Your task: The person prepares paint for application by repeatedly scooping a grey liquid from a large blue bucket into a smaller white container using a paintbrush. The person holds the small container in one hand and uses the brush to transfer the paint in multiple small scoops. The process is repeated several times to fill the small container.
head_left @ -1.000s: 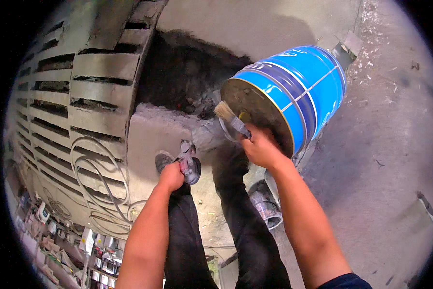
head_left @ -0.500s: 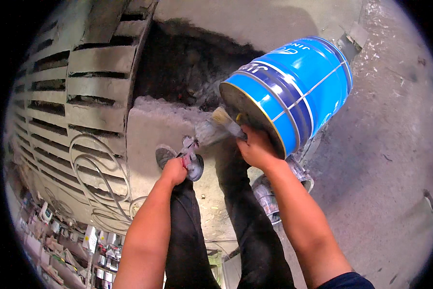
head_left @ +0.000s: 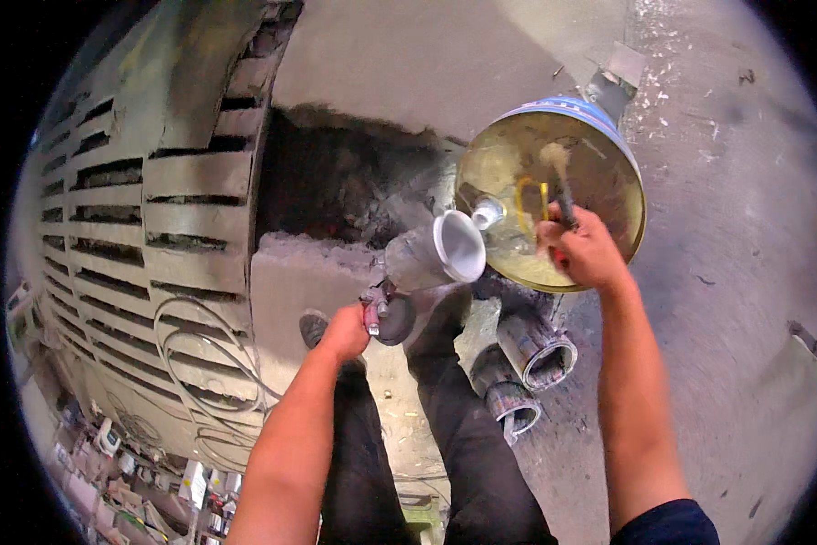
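My left hand (head_left: 343, 332) is closed round the grip of a spray gun (head_left: 378, 304). Above it sits a greyish cup (head_left: 427, 254), its open pale mouth tilted toward the drum. My right hand (head_left: 590, 247) grips a paintbrush (head_left: 565, 186), tan bristles pointing away from me, over the lid of a blue drum. Something red shows under my right fingers. The drum's yellowish lid (head_left: 499, 163) faces up at me, with a white spout (head_left: 488, 214) near its left edge, close to the cup's mouth. A yellow ring (head_left: 528, 204) lies beside my right fingers.
Two paint-smeared cans (head_left: 538, 350) stand close to my right leg. On the left, a slatted panel (head_left: 186, 173) has a looped hose (head_left: 199, 350) lying on it. A dark pit (head_left: 336, 173) opens ahead, with a rough pale ledge (head_left: 281, 272) on its near side.
The drum has swung from tilted toward me to showing its lid. My right hand and the brush moved right, over the lid. The cup is raised and its mouth now shows.
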{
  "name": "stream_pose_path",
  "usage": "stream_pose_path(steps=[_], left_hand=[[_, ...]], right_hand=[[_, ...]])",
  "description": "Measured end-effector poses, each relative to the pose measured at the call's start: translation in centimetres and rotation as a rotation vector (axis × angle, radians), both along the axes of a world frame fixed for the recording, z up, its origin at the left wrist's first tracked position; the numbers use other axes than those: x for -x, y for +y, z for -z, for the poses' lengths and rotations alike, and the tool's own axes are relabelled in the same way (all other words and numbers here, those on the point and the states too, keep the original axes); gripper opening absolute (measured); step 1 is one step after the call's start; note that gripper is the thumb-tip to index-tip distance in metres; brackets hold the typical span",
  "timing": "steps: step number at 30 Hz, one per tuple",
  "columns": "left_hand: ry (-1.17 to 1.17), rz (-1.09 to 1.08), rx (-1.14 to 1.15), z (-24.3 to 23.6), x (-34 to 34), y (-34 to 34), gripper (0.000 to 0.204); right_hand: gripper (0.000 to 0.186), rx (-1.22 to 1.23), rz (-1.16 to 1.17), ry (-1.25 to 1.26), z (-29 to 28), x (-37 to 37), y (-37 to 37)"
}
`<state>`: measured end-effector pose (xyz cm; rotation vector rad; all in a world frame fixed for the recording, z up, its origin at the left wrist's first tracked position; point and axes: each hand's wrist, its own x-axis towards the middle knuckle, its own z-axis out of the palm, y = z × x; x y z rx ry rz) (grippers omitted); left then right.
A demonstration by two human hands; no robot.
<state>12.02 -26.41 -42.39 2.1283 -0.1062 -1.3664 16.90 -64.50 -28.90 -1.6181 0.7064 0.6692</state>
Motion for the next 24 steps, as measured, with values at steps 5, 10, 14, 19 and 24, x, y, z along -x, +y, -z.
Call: stream_pose_path(steps=[5, 10, 14, 19, 24], left_hand=[[-0.046, 0.077, 0.106, -2.2, -1.9, -3.0, 0.025], [-0.114, 0.118, 0.124, -5.5, -3.6, -4.3, 0.025], [0.003, 0.022, 0.186, -8.0, -4.9, -4.5, 0.017], [-0.003, -0.012, 0.308, -9.6, -5.3, -3.9, 0.018], [-0.047, -0.050, 0.415, -12.7, -5.9, -4.2, 0.020]], right_hand=[[0.011, 0.022, 0.040, -0.008, -2.3, -1.4, -8.8], [0.015, 0.279, 0.024, -0.016, -3.7, -2.2, -14.7], [0.015, 0.365, -0.024, -0.011, -2.7, -1.6, -19.4], [0.016, 0.417, -0.092, -0.043, -1.3, -2.3, -21.2], [0.015, 0.451, -0.099, -0.019, -1.4, -3.2, -20.9]])
